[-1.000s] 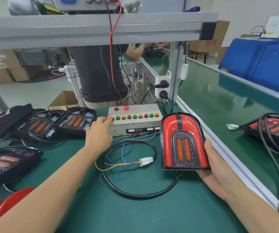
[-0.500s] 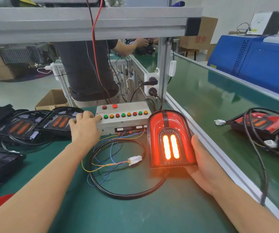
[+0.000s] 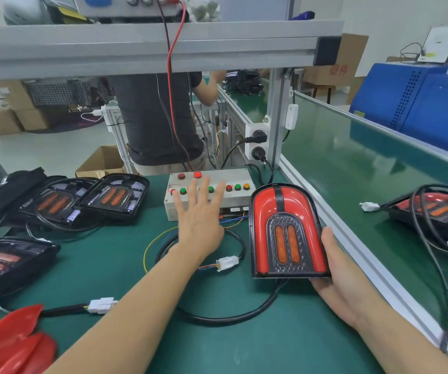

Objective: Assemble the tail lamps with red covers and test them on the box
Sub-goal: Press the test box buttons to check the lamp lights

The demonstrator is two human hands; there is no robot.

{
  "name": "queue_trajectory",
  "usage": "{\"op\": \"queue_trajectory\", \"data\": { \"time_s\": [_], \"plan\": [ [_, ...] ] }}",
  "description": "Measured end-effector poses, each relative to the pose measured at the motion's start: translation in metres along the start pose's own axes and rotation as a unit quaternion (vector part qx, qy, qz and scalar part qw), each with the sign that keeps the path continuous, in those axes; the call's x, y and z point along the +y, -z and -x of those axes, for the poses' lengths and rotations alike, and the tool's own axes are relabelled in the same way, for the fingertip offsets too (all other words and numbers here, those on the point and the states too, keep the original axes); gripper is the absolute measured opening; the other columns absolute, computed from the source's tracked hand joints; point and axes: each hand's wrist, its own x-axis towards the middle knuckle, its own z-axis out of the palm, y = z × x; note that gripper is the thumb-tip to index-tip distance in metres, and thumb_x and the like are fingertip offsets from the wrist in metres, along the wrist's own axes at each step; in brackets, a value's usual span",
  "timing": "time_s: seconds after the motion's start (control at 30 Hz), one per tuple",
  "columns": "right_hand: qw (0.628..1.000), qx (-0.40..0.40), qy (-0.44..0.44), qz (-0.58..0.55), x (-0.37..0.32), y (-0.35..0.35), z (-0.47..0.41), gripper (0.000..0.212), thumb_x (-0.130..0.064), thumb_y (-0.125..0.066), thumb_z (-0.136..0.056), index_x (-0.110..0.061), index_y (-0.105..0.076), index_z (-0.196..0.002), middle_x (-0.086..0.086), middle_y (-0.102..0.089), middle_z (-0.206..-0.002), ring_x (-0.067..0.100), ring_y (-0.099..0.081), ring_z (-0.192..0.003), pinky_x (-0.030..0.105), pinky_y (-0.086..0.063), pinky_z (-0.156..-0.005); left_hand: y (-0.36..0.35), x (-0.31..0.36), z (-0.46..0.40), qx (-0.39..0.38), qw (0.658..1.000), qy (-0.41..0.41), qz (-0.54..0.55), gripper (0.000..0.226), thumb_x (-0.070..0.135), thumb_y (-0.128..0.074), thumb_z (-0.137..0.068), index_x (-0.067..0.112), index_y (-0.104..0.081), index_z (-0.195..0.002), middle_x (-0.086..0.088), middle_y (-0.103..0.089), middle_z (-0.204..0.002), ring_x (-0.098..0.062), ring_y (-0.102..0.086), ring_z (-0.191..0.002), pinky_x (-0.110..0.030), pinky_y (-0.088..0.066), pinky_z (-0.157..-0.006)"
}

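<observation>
Since 0.5 s ago the tail lamp (image 3: 287, 230) has gone dark and the left hand (image 3: 200, 222) has lifted off the buttons. It now hovers over the test box (image 3: 235, 202), fingers spread and straight, slightly blurred, possibly touching nothing. The right hand (image 3: 344, 268) cradles the lamp's right edge, tilted up on the green table (image 3: 244, 346), thumb against its side
</observation>
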Motion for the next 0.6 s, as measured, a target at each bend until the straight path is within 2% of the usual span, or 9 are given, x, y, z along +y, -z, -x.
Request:
{"op": "queue_trajectory", "data": {
  "time_s": [0.1, 0.17, 0.3, 0.4, 0.53, 0.6],
  "plan": [
    [1.0, -0.004, -0.012, -0.006, -0.001, 0.001, 0.0, 0.052, -0.062, -0.04, -0.082, -0.03, -0.075, -0.103, 0.001, -0.073, -0.111, 0.008, -0.07, -0.098, 0.024, -0.048, -0.083, -0.001, 0.023, -0.014, -0.049, 0.999, 0.002, 0.023, 0.091, 0.008, -0.053, -0.078, 0.036, -0.003, -0.149, -0.008, 0.008, -0.159, -0.034, 0.012, -0.144, -0.061, 0.01, -0.11],
    [1.0, -0.008, -0.016, -0.021, -0.001, 0.002, 0.001, 0.054, -0.061, -0.041, -0.083, -0.026, -0.073, -0.109, 0.002, -0.072, -0.113, 0.009, -0.069, -0.1, 0.023, -0.052, -0.081, -0.002, 0.031, -0.021, -0.075, 0.997, 0.017, 0.028, 0.089, 0.011, -0.055, -0.081, 0.037, -0.004, -0.149, -0.009, 0.009, -0.159, -0.036, 0.013, -0.144, -0.062, 0.01, -0.11],
    [0.999, -0.008, -0.026, -0.033, -0.003, 0.001, 0.002, 0.053, -0.061, -0.04, -0.083, -0.028, -0.074, -0.107, 0.001, -0.072, -0.114, 0.01, -0.069, -0.102, 0.016, -0.055, -0.072, -0.007, 0.034, -0.024, -0.084, 0.995, 0.035, 0.029, 0.087, 0.02, -0.06, -0.083, 0.039, -0.007, -0.149, -0.01, 0.008, -0.159, -0.039, 0.014, -0.143, -0.063, 0.011, -0.108],
    [0.999, -0.004, -0.026, -0.03, -0.005, 0.0, 0.002, 0.052, -0.062, -0.04, -0.083, -0.03, -0.075, -0.104, 0.002, -0.073, -0.113, 0.01, -0.069, -0.1, 0.018, -0.055, -0.075, -0.01, 0.034, -0.021, -0.09, 0.993, 0.068, 0.038, 0.085, 0.026, -0.06, -0.082, 0.042, -0.007, -0.147, -0.01, 0.015, -0.158, -0.043, 0.018, -0.141, -0.065, 0.011, -0.107],
    [0.998, -0.007, -0.029, -0.048, -0.005, -0.001, 0.001, 0.057, -0.062, -0.042, -0.083, -0.023, -0.073, -0.11, 0.005, -0.072, -0.115, 0.013, -0.068, -0.105, 0.025, -0.051, -0.084, -0.006, 0.034, -0.024, -0.13, 0.985, 0.101, 0.05, 0.083, 0.036, -0.057, -0.082, 0.047, -0.006, -0.146, -0.01, 0.023, -0.156, -0.046, 0.019, -0.139, -0.07, 0.01, -0.103],
    [0.997, -0.009, -0.03, -0.064, -0.005, -0.001, 0.0, 0.057, -0.06, -0.043, -0.083, -0.021, -0.072, -0.112, 0.005, -0.071, -0.115, 0.013, -0.068, -0.105, 0.022, -0.055, -0.078, -0.002, 0.036, -0.026, -0.144, 0.982, 0.106, 0.058, 0.082, 0.035, -0.056, -0.082, 0.048, -0.006, -0.146, -0.009, 0.022, -0.156, -0.046, 0.018, -0.14, -0.072, 0.009, -0.102]
  ]
}}
